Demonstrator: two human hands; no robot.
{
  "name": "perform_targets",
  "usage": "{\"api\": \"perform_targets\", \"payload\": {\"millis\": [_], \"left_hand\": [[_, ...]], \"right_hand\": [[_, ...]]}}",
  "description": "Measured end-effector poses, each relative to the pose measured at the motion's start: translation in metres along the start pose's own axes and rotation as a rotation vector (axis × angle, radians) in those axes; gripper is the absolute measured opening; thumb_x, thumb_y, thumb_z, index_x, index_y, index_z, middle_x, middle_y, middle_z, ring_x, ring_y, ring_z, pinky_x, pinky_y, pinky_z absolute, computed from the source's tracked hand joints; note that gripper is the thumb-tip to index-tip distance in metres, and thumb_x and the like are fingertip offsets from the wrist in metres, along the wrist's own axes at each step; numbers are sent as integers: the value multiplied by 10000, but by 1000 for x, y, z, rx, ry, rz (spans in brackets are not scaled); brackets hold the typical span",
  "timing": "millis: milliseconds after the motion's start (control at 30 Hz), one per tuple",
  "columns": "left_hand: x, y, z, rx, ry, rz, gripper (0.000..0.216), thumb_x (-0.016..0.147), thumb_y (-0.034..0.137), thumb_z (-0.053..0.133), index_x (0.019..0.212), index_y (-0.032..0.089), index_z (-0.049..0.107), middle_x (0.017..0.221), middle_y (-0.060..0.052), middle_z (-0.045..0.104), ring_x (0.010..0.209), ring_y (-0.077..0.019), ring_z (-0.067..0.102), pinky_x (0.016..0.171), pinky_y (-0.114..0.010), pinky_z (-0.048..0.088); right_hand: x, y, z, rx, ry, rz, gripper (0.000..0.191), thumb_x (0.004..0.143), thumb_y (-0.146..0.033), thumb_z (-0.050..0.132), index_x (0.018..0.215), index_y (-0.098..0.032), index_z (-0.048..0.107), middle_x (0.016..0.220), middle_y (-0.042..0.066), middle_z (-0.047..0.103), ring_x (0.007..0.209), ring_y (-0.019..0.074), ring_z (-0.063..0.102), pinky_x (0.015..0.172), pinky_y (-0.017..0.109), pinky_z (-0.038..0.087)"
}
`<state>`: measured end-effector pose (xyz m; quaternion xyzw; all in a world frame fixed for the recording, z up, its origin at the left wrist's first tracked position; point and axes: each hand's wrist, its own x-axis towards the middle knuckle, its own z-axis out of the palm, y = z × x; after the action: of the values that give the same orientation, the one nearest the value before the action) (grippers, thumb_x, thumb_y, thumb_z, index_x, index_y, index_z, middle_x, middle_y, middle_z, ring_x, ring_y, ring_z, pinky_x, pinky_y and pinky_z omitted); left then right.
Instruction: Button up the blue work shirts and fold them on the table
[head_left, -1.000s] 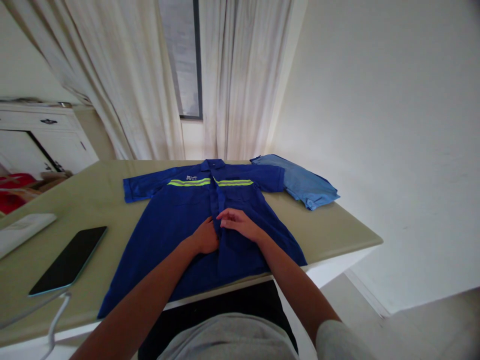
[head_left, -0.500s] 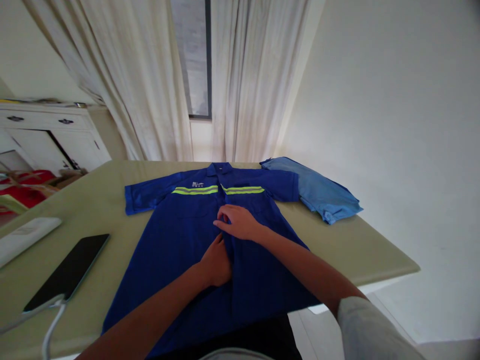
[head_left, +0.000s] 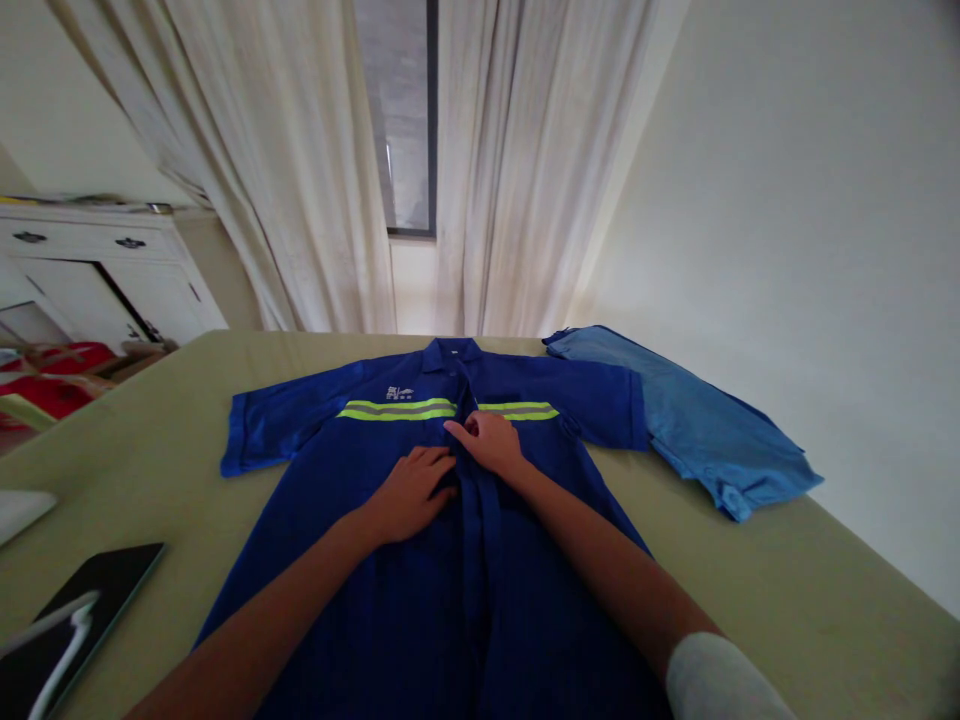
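A dark blue work shirt (head_left: 375,560) with yellow-green reflective stripes lies flat, front up, on a pale green table (head_left: 150,420). My left hand (head_left: 411,492) rests palm down on the shirt's left front panel beside the button placket, fingers stretched out. Just above it, my right hand (head_left: 489,442) is curled on the placket below the stripes, fingertips pinching the fabric edge. Both forearms lie across the lower part of the shirt.
A folded light blue garment (head_left: 697,425) lies on the table to the right of the shirt. A dark phone (head_left: 67,615) with a white cable sits at the near left. White curtains and a white cabinet (head_left: 97,270) stand behind.
Both hands have moved up the shirt's placket toward the collar. The view has shifted closer over the table.
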<state>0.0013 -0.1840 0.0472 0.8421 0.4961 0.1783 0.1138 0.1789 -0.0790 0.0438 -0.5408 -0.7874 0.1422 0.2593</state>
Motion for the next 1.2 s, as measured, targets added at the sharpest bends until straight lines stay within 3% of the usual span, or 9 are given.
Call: {"api": "perform_targets", "payload": {"millis": [100, 200, 300, 433, 533, 733, 933, 1033, 1200], "left_hand": [[41, -24, -5, -38, 64, 27, 252, 955, 242, 498, 1076, 213, 717, 1153, -106, 719, 1092, -270, 636, 1039, -442, 482], [65, -42, -1, -125, 173, -21, 246, 901, 168, 480, 940, 217, 718, 968, -72, 722, 977, -247, 658, 967, -395, 509], [71, -53, 9, -165, 263, -54, 302, 875, 158, 509, 1081, 212, 724, 1073, -84, 723, 1063, -261, 647, 999, -407, 501], [69, -60, 18, -121, 191, 35, 391, 923, 206, 536, 1283, 212, 688, 1257, -110, 693, 1181, -289, 607, 1089, -465, 440], [69, -62, 16, -155, 170, 32, 384, 948, 318, 585, 1311, 230, 676, 1283, -103, 683, 1203, -293, 602, 1098, -469, 431], [68, -64, 7, -245, 90, 27, 264, 838, 424, 754, 1038, 252, 739, 1274, -75, 677, 1195, -300, 601, 1090, -467, 430], [69, -58, 3, -221, 32, 23, 132, 857, 374, 729, 909, 253, 735, 1158, -46, 698, 1100, -274, 614, 987, -421, 441], [68, -52, 1, -159, 34, 0, 109, 861, 326, 693, 923, 236, 703, 982, -34, 694, 976, -250, 614, 862, -375, 432], [66, -48, 3, -117, 21, -17, 42, 834, 252, 661, 864, 223, 655, 835, -4, 663, 844, -214, 601, 767, -343, 384]], "right_hand": [[4, 2, 2, 36, -49, 43, 335, 917, -535, 700, 807, -219, 719, 790, 53, 727, 734, 200, 643, 662, 293, 414], [11, 12, 1, 174, -102, 73, 195, 937, -306, 654, 789, -203, 728, 755, 30, 722, 711, 179, 644, 656, 278, 414], [12, 22, 0, 348, -124, 49, 207, 942, -311, 629, 799, -192, 719, 711, 9, 705, 663, 154, 630, 624, 259, 412], [7, 24, 1, 329, -159, -31, 177, 783, -336, 789, 865, -213, 693, 741, -22, 698, 646, 140, 596, 596, 248, 383], [8, 23, 0, 333, -186, -23, 88, 753, -226, 721, 778, -215, 638, 693, -36, 647, 617, 132, 549, 581, 245, 360], [12, 33, 0, 525, -163, -2, 106, 777, -177, 533, 679, -217, 525, 631, -37, 527, 591, 135, 477, 550, 251, 342], [6, 31, 0, 641, -204, 59, 95, 853, -164, 475, 820, -226, 538, 637, -42, 564, 582, 143, 526, 573, 248, 389], [0, 24, -5, 545, -209, -5, 92, 910, -293, 577, 857, -223, 551, 656, -37, 596, 605, 145, 563, 591, 246, 389], [-14, 9, -17, 156, -259, -166, 254, 826, -401, 749, 868, -228, 568, 696, -47, 610, 630, 136, 554, 599, 249, 305]]}}
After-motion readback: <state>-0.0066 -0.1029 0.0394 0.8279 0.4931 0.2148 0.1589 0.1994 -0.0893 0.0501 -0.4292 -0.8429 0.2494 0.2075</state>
